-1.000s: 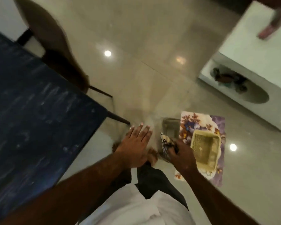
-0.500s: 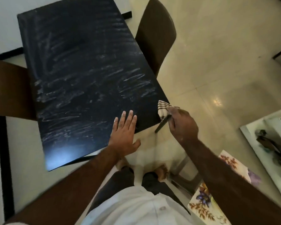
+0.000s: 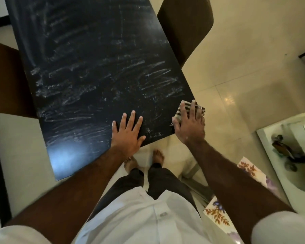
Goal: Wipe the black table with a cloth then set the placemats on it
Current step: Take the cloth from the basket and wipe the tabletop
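The black table fills the upper left, its top streaked with whitish smears. My left hand lies flat on the table's near edge, fingers straight and spread. My right hand presses a striped black-and-white cloth onto the table's near right corner with straight fingers; most of the cloth is hidden under the hand. A flowered placemat lies on the floor at lower right, partly hidden behind my right forearm.
A brown chair stands at the table's right side and another brown chair at its left. A white low unit with dark objects in it sits at the right. My bare feet stand on the tiled floor.
My view swung from the floor and placemats up to the table. My right hand carried the cloth to the table's corner and flattened onto it. My left hand settled flat on the table edge.
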The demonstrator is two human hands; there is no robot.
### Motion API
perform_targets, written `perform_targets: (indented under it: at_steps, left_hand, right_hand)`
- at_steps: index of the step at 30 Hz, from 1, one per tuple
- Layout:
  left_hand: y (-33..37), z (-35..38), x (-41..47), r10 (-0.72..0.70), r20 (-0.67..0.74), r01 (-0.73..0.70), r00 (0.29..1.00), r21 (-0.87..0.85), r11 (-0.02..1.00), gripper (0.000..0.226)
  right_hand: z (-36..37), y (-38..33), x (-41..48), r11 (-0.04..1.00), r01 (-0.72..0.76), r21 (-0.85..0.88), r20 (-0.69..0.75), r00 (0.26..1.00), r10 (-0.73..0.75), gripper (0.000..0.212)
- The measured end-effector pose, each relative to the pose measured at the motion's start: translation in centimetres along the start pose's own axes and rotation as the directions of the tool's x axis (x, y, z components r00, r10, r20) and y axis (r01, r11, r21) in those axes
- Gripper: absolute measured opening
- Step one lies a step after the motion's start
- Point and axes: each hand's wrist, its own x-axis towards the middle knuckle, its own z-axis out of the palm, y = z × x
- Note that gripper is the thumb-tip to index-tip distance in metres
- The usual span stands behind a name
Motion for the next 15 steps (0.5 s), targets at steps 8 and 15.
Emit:
perform_targets:
  at_steps: [8, 15]
  left_hand:
    - [0.1, 0.0, 1.3, -0.050, 0.061, 0.050, 0.997, 0.001, 0.999, 0.090]
    - [0.4, -0.3, 1.4, -0.068, 0.064, 0.068, 0.996, 0.000, 0.998, 0.093]
  right_hand:
    - [2.7, -1.5, -1.1, 0.975, 0.219, -0.030, 0.005, 0.976, -0.219, 0.084]
    - [1.5, 3.3, 1.1, 0.982, 0.180, -0.050, -0.019, 0.983, -0.181, 0.082]
